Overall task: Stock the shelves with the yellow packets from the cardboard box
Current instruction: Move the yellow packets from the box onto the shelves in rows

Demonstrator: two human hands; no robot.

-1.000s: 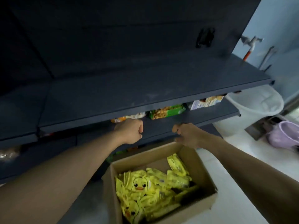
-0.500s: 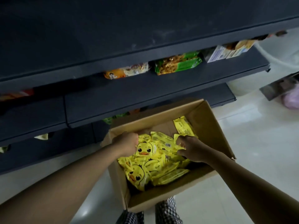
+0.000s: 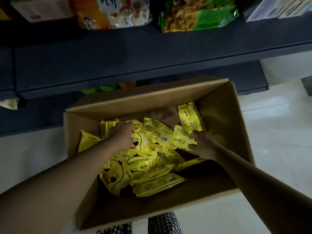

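Reaching into the cardboard box, both hands curl onto yellow packets below snack-stocked shelves.

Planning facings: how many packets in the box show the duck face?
3 duck-face packets: one partly under the left hand, one just nearer than it, and one at the pile's near-left edge. Others lie face down, and more may be buried.

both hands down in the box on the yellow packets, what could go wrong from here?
1. The yellow packets lie in a loose, overlapping heap, so the left hand or right hand may drag extra ones up and drop them.
2. The cardboard box sits right under the dark shelf; lifting hands could knock its front edge.
3. The light is dim, so neither grip can be confirmed.
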